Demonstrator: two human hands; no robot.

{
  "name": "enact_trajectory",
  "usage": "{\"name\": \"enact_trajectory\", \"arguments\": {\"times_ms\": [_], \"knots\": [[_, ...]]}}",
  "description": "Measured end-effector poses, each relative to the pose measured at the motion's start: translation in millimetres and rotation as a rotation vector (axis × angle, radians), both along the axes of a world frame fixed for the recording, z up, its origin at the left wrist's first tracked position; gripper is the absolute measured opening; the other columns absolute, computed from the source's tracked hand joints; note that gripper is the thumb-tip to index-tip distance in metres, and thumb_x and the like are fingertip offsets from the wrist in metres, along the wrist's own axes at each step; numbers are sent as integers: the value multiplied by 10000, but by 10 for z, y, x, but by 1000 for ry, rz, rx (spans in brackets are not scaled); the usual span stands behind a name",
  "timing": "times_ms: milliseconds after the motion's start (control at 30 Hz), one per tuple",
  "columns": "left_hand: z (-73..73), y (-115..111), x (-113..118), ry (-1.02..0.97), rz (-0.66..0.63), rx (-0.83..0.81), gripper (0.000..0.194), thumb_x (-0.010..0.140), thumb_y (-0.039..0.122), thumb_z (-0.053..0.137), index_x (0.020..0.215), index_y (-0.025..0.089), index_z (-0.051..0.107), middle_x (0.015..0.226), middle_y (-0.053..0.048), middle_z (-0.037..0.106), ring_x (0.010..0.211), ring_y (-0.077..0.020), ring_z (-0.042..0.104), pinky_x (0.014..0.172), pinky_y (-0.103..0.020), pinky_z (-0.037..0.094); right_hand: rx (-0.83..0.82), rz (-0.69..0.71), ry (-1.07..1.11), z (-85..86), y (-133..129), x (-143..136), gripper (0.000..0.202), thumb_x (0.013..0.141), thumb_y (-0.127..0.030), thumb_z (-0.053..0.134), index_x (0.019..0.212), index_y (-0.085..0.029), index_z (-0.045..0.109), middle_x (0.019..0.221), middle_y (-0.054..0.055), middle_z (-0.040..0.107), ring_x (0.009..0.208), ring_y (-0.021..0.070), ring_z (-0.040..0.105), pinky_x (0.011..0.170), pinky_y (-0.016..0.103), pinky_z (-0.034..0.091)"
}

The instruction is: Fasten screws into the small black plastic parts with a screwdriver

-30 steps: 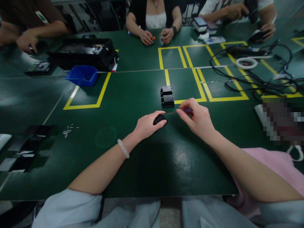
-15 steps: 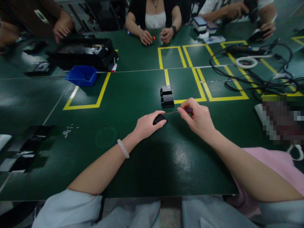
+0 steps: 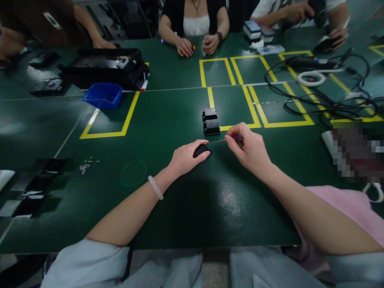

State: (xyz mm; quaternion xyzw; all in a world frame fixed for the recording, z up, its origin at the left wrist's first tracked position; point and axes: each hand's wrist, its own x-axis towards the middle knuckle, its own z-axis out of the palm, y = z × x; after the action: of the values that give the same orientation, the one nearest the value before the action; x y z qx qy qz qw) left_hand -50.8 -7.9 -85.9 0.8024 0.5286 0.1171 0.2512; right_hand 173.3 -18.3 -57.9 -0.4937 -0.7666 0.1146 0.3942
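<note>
In the head view my left hand (image 3: 187,156) is closed around a small black block-like part (image 3: 201,150) and presses it to the green table. A screwdriver (image 3: 216,141) with a thin metal shaft and a purplish handle is pinched in the fingers of my right hand (image 3: 247,146). Its shaft lies nearly level, with the tip at the upper edge of the black part by my left fingertips. Just beyond my hands stands a black assembly of two blocks (image 3: 211,125) with small shiny screws along its sides.
Loose screws (image 3: 85,166) and dark flat pieces (image 3: 40,182) lie to the left. A blue bin (image 3: 105,96) stands before stacked black trays (image 3: 105,70). Black cables (image 3: 324,104) coil at the right, near a pink cloth (image 3: 345,208). Co-workers' hands (image 3: 184,47) rest across the table.
My hands have barely moved; my right hand with the screwdriver has shifted very slightly. At the far left, a co-worker's hand has moved right, behind the black trays.
</note>
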Motion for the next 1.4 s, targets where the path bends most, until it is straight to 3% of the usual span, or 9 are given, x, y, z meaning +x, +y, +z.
{"name": "enact_trajectory", "arguments": {"times_ms": [400, 1167, 1400], "knots": [[-13, 2, -1, 47, 55, -14, 664, 936, 633, 430, 1496, 276, 433, 1145, -77, 719, 1017, -301, 689, 874, -412, 503, -3, 23, 6, -2, -3, 3, 67, 937, -293, 557, 912, -231, 548, 796, 9, 647, 668, 148, 593, 631, 278, 436], [-45, 19, -25, -18, 28, 9, 625, 944, 605, 452, 1464, 260, 490, 1219, -81, 703, 1048, -285, 682, 889, -392, 502, 46, 52, -9, 0, 6, -1, 26, 893, -207, 545, 896, -232, 537, 794, 14, 634, 715, 167, 621, 692, 307, 481], [-46, 16, -24, -18, 25, 4, 628, 948, 603, 447, 1469, 254, 488, 1221, -88, 703, 1053, -293, 681, 885, -399, 501, 18, 41, 2, 6, 3, 2, 98, 935, -290, 557, 861, -226, 564, 753, 19, 658, 688, 174, 618, 676, 314, 471]]}}
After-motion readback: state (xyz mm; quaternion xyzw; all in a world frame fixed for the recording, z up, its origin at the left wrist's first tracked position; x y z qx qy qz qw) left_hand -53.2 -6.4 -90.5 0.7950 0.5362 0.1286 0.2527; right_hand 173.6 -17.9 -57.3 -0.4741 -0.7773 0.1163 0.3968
